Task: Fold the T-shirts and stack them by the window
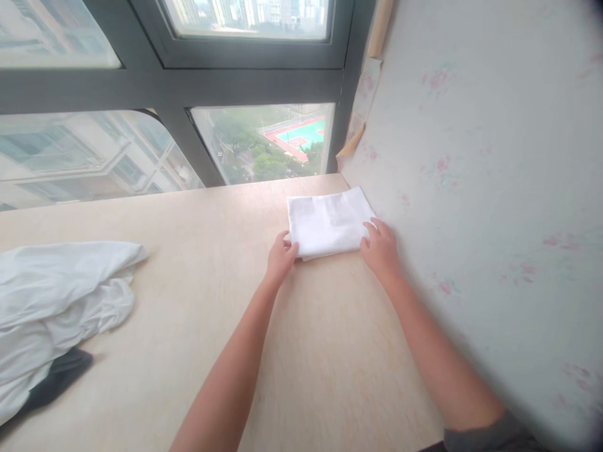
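Curled left hand (282, 256), loosely splayed right hand (380, 247) on folded white cloth (327, 223)

a dark grey window frame (254, 86) divides the far side into several panes (221, 135), bright with daylight. beyond the upper middle one stand pale tall buildings (254, 12); through the lower one, green trees (273, 164) grow beside a red and green sports court (304, 132). at right rises a pale wall (494, 113) patterned with pink flowers, its covering (352, 144) peeling near the frame. a light beige surface (188, 301) meets both.
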Action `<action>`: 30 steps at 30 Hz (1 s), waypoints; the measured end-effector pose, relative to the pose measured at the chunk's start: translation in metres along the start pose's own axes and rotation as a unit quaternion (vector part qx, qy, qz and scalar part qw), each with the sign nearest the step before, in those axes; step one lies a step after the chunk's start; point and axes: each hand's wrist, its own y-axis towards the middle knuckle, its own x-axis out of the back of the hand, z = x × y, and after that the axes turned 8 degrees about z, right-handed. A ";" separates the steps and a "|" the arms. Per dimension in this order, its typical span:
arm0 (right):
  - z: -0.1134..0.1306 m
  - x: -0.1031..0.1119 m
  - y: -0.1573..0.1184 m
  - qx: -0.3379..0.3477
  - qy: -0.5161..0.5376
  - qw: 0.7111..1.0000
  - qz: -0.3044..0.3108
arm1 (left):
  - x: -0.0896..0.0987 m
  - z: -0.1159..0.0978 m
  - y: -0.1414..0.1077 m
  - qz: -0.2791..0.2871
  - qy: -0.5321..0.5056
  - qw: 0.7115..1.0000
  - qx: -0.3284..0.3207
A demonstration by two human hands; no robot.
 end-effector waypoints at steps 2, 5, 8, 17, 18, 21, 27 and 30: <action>-0.001 -0.010 -0.012 -0.009 0.000 1.000 -0.005 | 0.001 0.003 -0.005 0.012 -0.001 1.000 -0.005; -0.004 -0.015 -0.024 -0.011 -0.011 1.000 0.001 | 0.002 0.003 -0.006 0.020 -0.009 1.000 -0.012; -0.009 -0.014 -0.029 0.002 -0.025 0.999 0.027 | 0.001 0.001 -0.006 0.021 -0.023 0.999 -0.018; -0.016 -0.013 -0.012 0.011 0.009 0.998 0.060 | 0.002 0.001 -0.011 -0.002 -0.053 0.998 -0.040; -0.015 -0.014 -0.011 0.011 0.012 0.998 0.061 | 0.002 0.001 -0.011 -0.007 -0.054 0.998 -0.042; -0.015 -0.014 -0.010 0.013 0.015 0.998 0.060 | 0.003 0.003 -0.012 -0.018 -0.055 0.997 -0.048; -0.021 -0.012 -0.008 0.022 0.006 0.997 0.068 | 0.003 0.005 -0.012 -0.031 -0.050 0.997 -0.055; -0.026 -0.009 -0.004 0.036 0.006 0.998 0.046 | 0.003 0.005 -0.013 -0.033 -0.037 0.997 -0.061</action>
